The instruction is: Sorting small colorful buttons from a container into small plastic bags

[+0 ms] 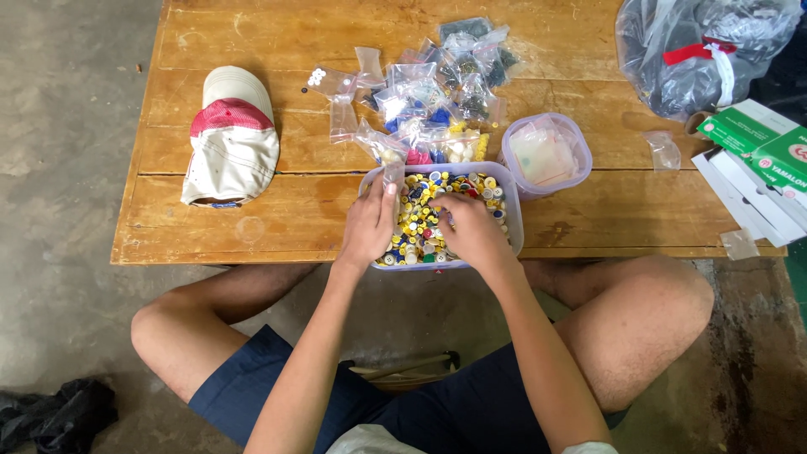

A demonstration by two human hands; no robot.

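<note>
Head view of a seated person working at the near edge of a wooden counter (252, 210). A clear rectangular tub (514, 220) full of small, mostly yellow buttons (420, 220) stands at the near edge, slightly overhanging it, about midway along. The left hand (368, 225) rests at the tub's left wall, fingers curled, pinching a small clear bag (392, 175) upright between thumb and fingertips. The right hand (472, 229) lies inside the tub, fingers bent down into the buttons; whether it grips any cannot be told.

Just beyond the tub's far wall lies a heap of small filled bags (433, 92), reaching toward the far edge. A second, smaller tub (546, 153) holding empty bags stands touching the first at its far right corner. A white and red cap (231, 139) lies near the left edge, well apart from the tub, with bare wood between them. At the far right corner sits a large plastic sack (698, 50); green and white boxes (756, 160) overhang the right edge. Open wood remains right of the tub along the near edge.
</note>
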